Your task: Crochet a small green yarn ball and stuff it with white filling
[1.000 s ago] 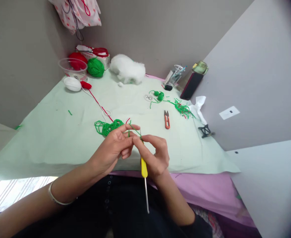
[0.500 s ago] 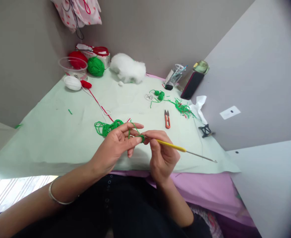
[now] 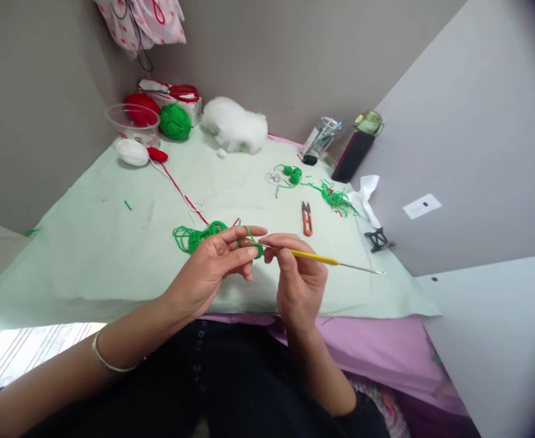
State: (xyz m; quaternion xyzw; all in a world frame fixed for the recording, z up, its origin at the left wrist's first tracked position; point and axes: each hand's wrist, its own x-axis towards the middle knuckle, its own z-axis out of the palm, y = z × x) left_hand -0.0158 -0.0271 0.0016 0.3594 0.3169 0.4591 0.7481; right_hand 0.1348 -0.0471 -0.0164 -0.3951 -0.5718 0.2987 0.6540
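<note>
My left hand (image 3: 221, 255) pinches a small green crochet piece (image 3: 258, 250) between thumb and fingers, and a strand of green yarn runs over its raised index finger. In my right hand (image 3: 300, 277) is a crochet hook (image 3: 315, 257) with a yellow grip, held like a pen. Its near metal end reaches to the green piece at my left fingertips; the other end sticks out to the right. Just beyond my left hand lies a loose heap of green yarn (image 3: 193, 236), partly covered by the fingers. Stitch details are too small to make out.
Orange-handled thread snips (image 3: 307, 219) lie beyond my right hand. Farther back are green yarn scraps (image 3: 335, 199), small green balls (image 3: 295, 176), white stuffing (image 3: 235, 123), a green yarn ball (image 3: 174, 121), a white yarn ball (image 3: 132, 152), a clear tub (image 3: 133, 131) and a bottle (image 3: 356, 143).
The hook has swung to a flatter angle, its free end rising and moving left. Its working end now reaches farther left past the green piece. My left lower fingers have shifted slightly.
</note>
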